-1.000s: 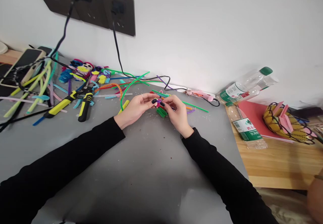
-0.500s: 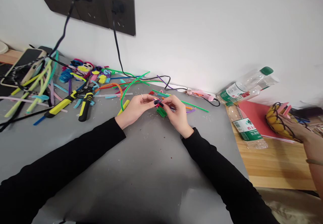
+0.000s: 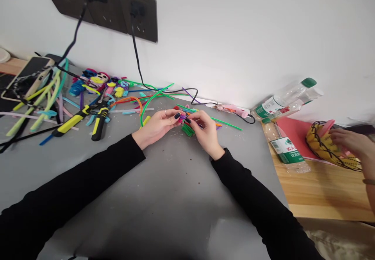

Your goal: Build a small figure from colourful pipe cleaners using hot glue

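Observation:
Between my two hands is a small pink and purple pipe-cleaner piece (image 3: 182, 118), mostly covered by fingers. My left hand (image 3: 159, 126) pinches it between thumb and fingers from the left. From the right, my right hand (image 3: 205, 130) closes thumb and fingertips on its edge. Just below them lies a folded green pipe-cleaner bundle (image 3: 188, 130) on the grey table (image 3: 172, 197). A long green pipe cleaner (image 3: 142, 113) curves up beside my left hand, with a short yellow piece (image 3: 145, 120) partly behind that hand.
Yellow-and-black pliers (image 3: 101, 121), loose pipe cleaners (image 3: 48, 104) and fuzzy figures (image 3: 98, 81) lie at left. A pink corded tool (image 3: 231, 109) rests by the wall. Plastic bottles (image 3: 288, 154) stand and lie at right, near another person's hand (image 3: 351, 143) over a yellow basket (image 3: 319, 141).
My left thumb has shifted up off the piece's front, so more of its purple shows. At right, the other person's hand has moved over the basket, which has tilted.

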A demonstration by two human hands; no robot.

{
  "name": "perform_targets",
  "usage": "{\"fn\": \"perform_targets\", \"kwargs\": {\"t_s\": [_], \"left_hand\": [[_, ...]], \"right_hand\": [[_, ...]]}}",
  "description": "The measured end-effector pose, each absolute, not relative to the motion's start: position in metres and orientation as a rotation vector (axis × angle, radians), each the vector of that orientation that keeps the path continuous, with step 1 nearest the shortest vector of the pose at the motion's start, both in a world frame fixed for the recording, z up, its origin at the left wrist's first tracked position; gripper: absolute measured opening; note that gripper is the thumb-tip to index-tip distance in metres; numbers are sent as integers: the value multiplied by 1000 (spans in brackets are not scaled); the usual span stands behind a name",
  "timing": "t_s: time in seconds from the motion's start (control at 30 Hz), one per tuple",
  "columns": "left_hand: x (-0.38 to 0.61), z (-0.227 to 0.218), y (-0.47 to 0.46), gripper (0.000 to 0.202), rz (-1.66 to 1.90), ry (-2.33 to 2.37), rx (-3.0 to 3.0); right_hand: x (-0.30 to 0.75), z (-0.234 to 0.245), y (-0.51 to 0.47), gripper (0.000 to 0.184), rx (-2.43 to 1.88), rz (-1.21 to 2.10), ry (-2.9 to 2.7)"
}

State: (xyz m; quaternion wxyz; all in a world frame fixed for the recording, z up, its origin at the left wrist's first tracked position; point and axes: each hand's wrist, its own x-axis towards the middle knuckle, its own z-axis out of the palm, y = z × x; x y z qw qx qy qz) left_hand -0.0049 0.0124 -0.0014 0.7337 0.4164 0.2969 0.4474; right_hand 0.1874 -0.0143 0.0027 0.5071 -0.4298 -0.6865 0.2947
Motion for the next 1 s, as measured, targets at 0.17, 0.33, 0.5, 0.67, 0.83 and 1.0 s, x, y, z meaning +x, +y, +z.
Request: {"fn": "perform_targets", "kwargs": {"t_s": [0.17, 0.33, 0.5, 0.67, 0.83, 1.0], "left_hand": [[-6, 2, 11, 26, 918, 619, 919], [-6, 4, 10, 26, 890, 638, 956], [-4, 3, 7, 27, 977, 648, 950], [-3, 2, 7, 27, 1011, 740, 1090], [-4, 3, 8, 38, 1022, 864, 1216], [-3, 5, 6, 44, 1027, 903, 1314]], "right_hand": [[189, 1, -14, 6, -1042, 766, -1647], [188, 0, -14, 8, -1016, 746, -1669], [188, 0, -14, 10, -1038, 726, -1693], [188, 2, -15, 11, -1050, 695, -1737], [187, 1, -16, 11, -1051, 663, -1750], [186, -1, -16, 10, -1043, 625, -1776]]}}
